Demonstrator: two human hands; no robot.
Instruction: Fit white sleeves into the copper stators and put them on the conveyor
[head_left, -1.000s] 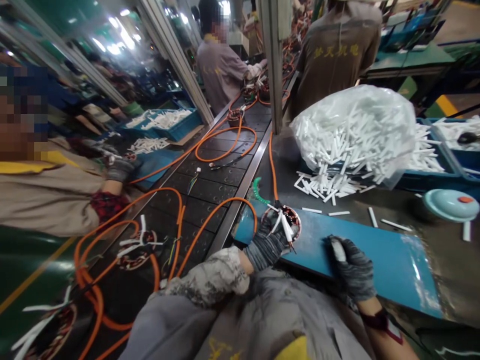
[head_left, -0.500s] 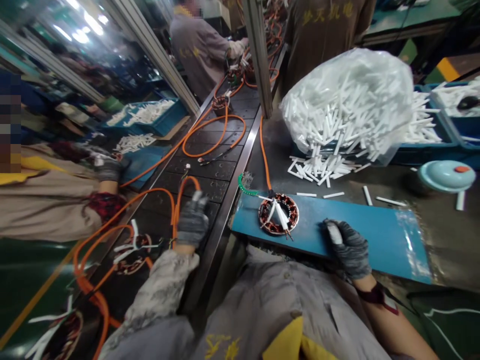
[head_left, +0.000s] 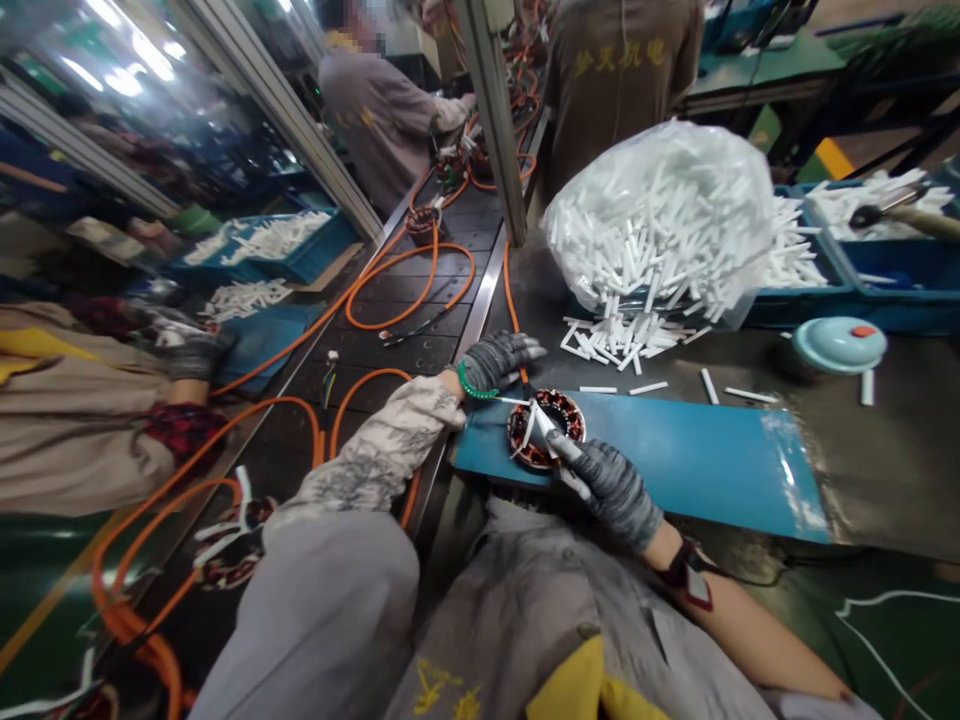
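On the blue board (head_left: 697, 440) lies a ring-shaped motor stator (head_left: 575, 412) with copper windings. White sleeves (head_left: 538, 424) stand out across its middle, and an orange cable (head_left: 511, 290) runs away from its far side. My right hand (head_left: 615, 495), in a grey glove with pale fingertips, reaches over the stator's near right rim, thumb and forefinger closed around the ends of the white sleeves, which they partly hide. Beyond the stator's left side, my left hand (head_left: 496, 362), also gloved, has its fingers stretched out over the orange cable. A green curved strip (head_left: 471, 384) shows against its wrist.
A clear bag of white tubes (head_left: 660, 220) slumps on the bench at the back, with loose tubes before it. A light-blue lidded container (head_left: 840, 345) stands right. Left runs a conveyor (head_left: 442, 345) with stators and orange cables. A co-worker's gloved hand (head_left: 191, 350) is far left.
My left hand has left the orange cable on the conveyor and moved right, to beside the stator. My right hand has moved left from the bare board onto the stator's white sleeves.
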